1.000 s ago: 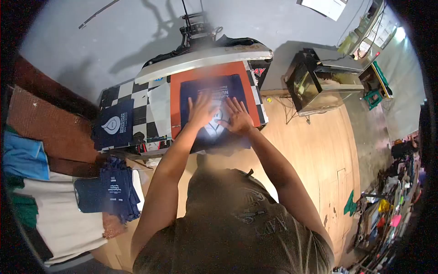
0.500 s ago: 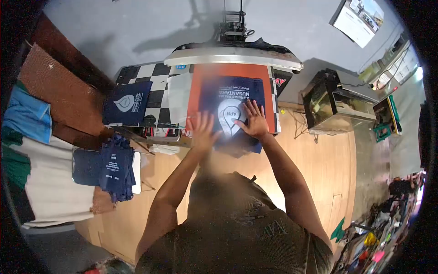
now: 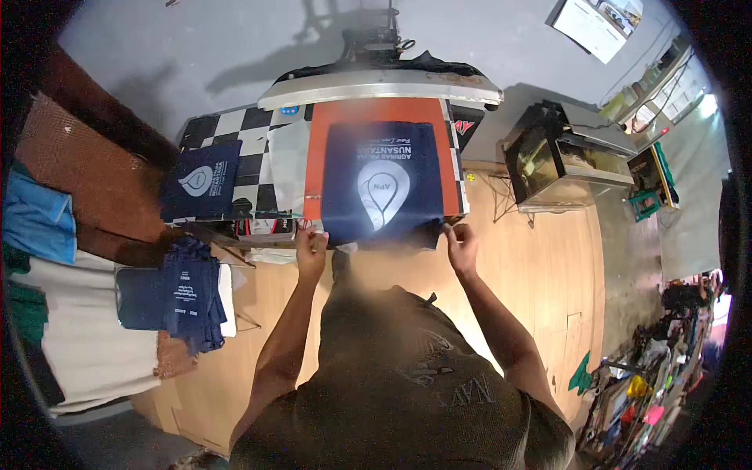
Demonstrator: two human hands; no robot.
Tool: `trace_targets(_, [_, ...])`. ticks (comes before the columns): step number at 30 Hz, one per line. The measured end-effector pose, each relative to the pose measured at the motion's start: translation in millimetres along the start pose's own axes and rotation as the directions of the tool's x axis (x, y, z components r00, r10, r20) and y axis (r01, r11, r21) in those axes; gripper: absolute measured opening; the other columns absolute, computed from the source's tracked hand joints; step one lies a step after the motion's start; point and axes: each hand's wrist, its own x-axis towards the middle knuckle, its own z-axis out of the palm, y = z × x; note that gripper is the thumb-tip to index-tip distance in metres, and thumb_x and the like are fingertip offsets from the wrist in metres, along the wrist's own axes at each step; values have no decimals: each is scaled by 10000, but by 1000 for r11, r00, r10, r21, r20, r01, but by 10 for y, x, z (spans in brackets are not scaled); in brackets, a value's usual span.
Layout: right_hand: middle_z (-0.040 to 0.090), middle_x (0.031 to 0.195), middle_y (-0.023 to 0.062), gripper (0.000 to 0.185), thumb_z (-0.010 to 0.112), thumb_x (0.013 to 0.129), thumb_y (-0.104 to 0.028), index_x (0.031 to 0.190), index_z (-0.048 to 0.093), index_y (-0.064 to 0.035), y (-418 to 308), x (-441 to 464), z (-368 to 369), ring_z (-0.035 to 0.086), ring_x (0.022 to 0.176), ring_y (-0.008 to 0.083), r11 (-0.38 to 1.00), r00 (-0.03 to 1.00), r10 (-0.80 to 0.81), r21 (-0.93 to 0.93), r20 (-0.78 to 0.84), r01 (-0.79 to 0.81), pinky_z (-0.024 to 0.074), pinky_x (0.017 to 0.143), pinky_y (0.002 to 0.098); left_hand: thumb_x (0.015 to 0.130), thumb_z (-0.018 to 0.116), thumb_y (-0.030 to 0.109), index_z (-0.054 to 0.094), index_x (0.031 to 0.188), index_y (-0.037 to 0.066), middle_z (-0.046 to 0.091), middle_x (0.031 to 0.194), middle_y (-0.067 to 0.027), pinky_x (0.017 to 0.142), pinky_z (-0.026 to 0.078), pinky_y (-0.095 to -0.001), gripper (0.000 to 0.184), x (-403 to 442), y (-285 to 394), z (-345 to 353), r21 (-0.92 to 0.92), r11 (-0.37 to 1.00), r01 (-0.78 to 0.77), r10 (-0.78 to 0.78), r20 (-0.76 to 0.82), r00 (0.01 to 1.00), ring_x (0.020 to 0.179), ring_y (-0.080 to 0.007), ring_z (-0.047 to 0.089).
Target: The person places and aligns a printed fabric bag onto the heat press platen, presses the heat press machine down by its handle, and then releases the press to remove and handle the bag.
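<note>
A navy cloth piece [image 3: 384,188] with a white drop-shaped print lies on an orange board [image 3: 317,149], its near edge hanging past the board. At its near left corner, my left hand [image 3: 312,244] pinches the fabric. My right hand [image 3: 460,244] is closed on the near right corner. The cloth looks fairly flat between the two hands. Another navy printed piece [image 3: 205,180] rests on the checkered surface [image 3: 252,160] to the left.
A silver-edged press plate [image 3: 384,90] stands behind the board. Right of it is a glass tank [image 3: 564,164]. Dark blue cloths [image 3: 192,294] are stacked at lower left, near white fabric [image 3: 86,337]. Assorted items [image 3: 634,388] fill the lower right.
Both hands have moved from lying spread on the cloth to its near corners, and their fingers have closed there. The camera view has shifted slightly.
</note>
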Motion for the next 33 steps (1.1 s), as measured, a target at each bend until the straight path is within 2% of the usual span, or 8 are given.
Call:
trace_targets(2, [684,915,82,293,697,981,-289,1007,628,-6,151,-16,7,637,742,119,984,991,-131,-113,38,135,488,614,268,994,675,206,577,1047,68,619,907,-3,759,498,-268,177,80,-23,77,19,997,-76,77,-48,996,806,-106,600])
trace_targets(4, [686,969,87,332,688,983,-330,1077,606,-23,189,50,11,658,771,143,1000,1000,21,-9,-9,-21,504,618,275,1010,653,306,580,979,54,561,841,13,693,453,-290,264,220,-12,67,-452,837,308,-306,79,949,769,-116,541])
trace_targets(6, [688,1005,84,386,635,1011,-382,1195,559,-52,159,136,33,684,795,176,944,962,271,203,-32,-259,520,619,278,1016,639,341,585,964,53,555,809,17,689,449,-284,297,320,5,44,-406,851,334,-339,61,939,760,-108,533])
trace_targets(10, [702,887,55,286,593,1037,-330,1035,637,-47,158,247,-22,681,750,144,935,960,262,220,103,-279,516,618,273,1023,619,395,598,896,46,571,770,13,671,436,-275,372,466,-75,54,-134,947,292,-301,-44,953,717,-90,507])
trace_targets(20, [693,797,42,283,645,1009,-336,930,641,-65,149,192,126,674,733,129,946,964,253,190,76,-263,513,619,267,994,663,388,585,822,104,577,701,31,542,397,-219,342,529,-36,-66,-172,936,307,-303,50,952,592,-57,512])
trace_targets(25, [705,893,70,311,689,982,-346,1058,619,-52,87,232,155,681,777,143,916,937,333,272,-107,-295,533,622,292,1016,617,387,615,812,9,622,717,-37,663,449,-304,430,597,-152,-57,-18,968,250,-250,-22,968,679,-138,557])
trace_targets(29, [680,909,62,408,656,1002,-331,1286,535,-65,292,326,50,683,789,148,920,964,232,292,129,-261,550,637,297,1017,610,401,622,836,5,619,718,-48,665,460,-311,435,657,-148,-112,15,971,240,-240,30,970,689,-141,560])
trace_targets(33, [674,895,53,396,651,1000,-357,1250,563,-63,163,203,133,684,794,154,919,963,245,289,110,-267,548,648,304,1019,606,396,608,798,18,598,718,-35,660,462,-307,438,593,-48,-74,-67,947,313,-313,10,950,697,-125,555])
